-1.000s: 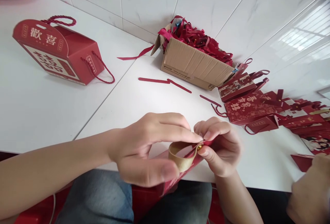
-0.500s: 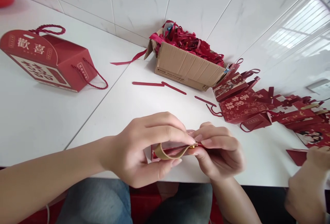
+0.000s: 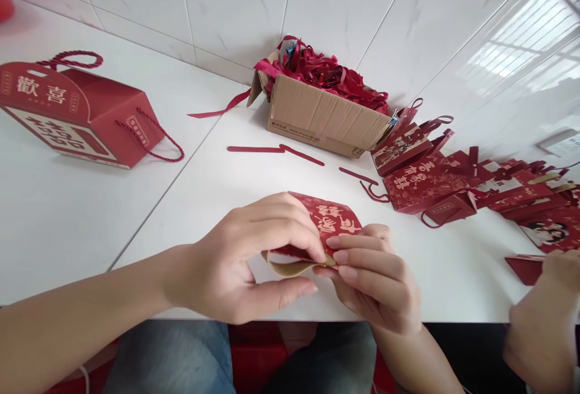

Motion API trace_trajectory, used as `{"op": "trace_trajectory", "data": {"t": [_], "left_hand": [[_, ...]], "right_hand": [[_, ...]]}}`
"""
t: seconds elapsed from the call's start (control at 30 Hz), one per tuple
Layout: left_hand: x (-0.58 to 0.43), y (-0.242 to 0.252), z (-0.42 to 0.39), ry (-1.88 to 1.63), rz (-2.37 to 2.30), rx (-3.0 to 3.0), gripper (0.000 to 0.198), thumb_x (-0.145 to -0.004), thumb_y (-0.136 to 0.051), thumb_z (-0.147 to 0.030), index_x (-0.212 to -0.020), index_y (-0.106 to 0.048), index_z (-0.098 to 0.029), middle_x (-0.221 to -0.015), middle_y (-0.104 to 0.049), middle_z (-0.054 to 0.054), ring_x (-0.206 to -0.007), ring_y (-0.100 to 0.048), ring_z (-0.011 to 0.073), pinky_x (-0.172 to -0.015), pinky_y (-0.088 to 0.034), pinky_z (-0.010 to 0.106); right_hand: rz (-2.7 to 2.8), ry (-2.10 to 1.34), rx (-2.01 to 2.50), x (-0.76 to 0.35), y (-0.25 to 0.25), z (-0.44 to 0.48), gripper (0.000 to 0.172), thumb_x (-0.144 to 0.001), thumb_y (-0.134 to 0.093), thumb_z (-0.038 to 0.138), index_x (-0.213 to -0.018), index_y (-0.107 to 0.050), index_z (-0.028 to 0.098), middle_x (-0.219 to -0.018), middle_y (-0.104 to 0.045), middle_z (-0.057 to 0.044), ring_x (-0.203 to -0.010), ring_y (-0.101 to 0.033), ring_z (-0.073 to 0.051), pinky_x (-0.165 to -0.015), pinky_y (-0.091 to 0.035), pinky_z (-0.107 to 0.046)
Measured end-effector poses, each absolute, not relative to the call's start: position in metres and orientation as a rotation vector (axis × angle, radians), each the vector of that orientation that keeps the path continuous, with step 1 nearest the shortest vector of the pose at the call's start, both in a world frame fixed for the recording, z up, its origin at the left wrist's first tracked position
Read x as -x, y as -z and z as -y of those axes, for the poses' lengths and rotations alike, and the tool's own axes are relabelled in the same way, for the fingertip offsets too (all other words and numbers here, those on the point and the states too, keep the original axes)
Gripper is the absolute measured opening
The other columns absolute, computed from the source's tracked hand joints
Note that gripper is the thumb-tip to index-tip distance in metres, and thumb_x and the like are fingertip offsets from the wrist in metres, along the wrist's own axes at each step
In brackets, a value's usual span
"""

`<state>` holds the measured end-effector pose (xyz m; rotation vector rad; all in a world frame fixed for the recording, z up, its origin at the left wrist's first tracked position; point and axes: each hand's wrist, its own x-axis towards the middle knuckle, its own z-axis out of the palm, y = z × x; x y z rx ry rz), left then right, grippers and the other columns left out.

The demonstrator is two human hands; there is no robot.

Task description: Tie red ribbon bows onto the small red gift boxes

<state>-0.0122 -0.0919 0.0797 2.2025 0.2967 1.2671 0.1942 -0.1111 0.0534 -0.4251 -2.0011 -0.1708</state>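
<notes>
Both my hands hold a small flat red paper box (image 3: 333,220) with gold characters and a kraft-brown inside, just above the white table's (image 3: 90,213) near edge. My left hand (image 3: 254,261) pinches its left part between thumb and fingers. My right hand (image 3: 374,276) pinches its right end, fingers pressed together where a small gold stud sits. The box's printed red face tilts up toward me.
A cardboard carton (image 3: 317,113) full of red ribbons stands by the tiled wall. A red gift box with rope handles (image 3: 77,116) lies at the left. Loose red strips (image 3: 276,151) lie mid-table. Several flat red boxes (image 3: 435,185) pile at the right. Another person's hand (image 3: 544,321) is at the bottom right.
The red box has turned so its printed face shows, and the brown loop has flattened. My hands stay pinched on it. The view has drifted a little to the right.
</notes>
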Motion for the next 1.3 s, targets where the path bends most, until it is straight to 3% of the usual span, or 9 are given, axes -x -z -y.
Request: {"op": "trace_trajectory", "data": {"t": [0.23, 0.63, 0.9, 1.3], "left_hand": [[0.019, -0.065, 0.080, -1.189, -0.615, -2.396, 0.021, -0.084, -0.056, -0.005, -0.097, -0.065, -0.020, -0.098, -0.065, 0.007, -0.099, -0.059, 0.0186, -0.084, -0.052, 0.032], [0.016, -0.051, 0.070, -1.204, -0.675, -2.607, 0.021, -0.082, -0.053, 0.001, -0.088, -0.065, -0.016, -0.089, -0.066, 0.006, -0.092, -0.059, 0.0192, -0.082, -0.052, 0.035], [0.014, -0.049, 0.074, -1.369, -0.751, -2.567, 0.030, -0.079, -0.059, -0.001, -0.103, -0.057, -0.019, -0.087, -0.067, 0.002, -0.086, -0.061, 0.0148, -0.076, -0.054, 0.028], [0.013, -0.043, 0.072, -1.397, -0.709, -2.510, 0.032, -0.079, -0.059, 0.000, -0.103, -0.050, -0.020, -0.089, -0.068, 0.002, -0.086, -0.064, 0.0154, -0.081, -0.054, 0.032]], "right_hand": [[1.917, 0.183, 0.490, -0.187, -0.036, 0.090, 0.028, -0.071, -0.075, 0.002, -0.088, -0.060, 0.016, -0.082, -0.066, -0.004, -0.077, -0.070, -0.019, -0.064, -0.055, -0.033], [1.955, 0.112, 0.674, -0.182, -0.024, 0.080, 0.023, -0.079, -0.070, 0.010, -0.097, -0.060, 0.020, -0.084, -0.065, -0.004, -0.076, -0.064, -0.017, -0.064, -0.054, -0.031], [1.923, 0.052, 0.732, -0.180, -0.027, 0.081, 0.021, -0.080, -0.069, 0.011, -0.097, -0.061, 0.021, -0.085, -0.066, -0.004, -0.076, -0.064, -0.016, -0.065, -0.054, -0.031], [1.914, 0.001, 0.737, -0.180, -0.027, 0.082, 0.023, -0.079, -0.069, 0.008, -0.097, -0.059, 0.021, -0.086, -0.065, -0.005, -0.077, -0.063, -0.016, -0.065, -0.054, -0.032]]}}
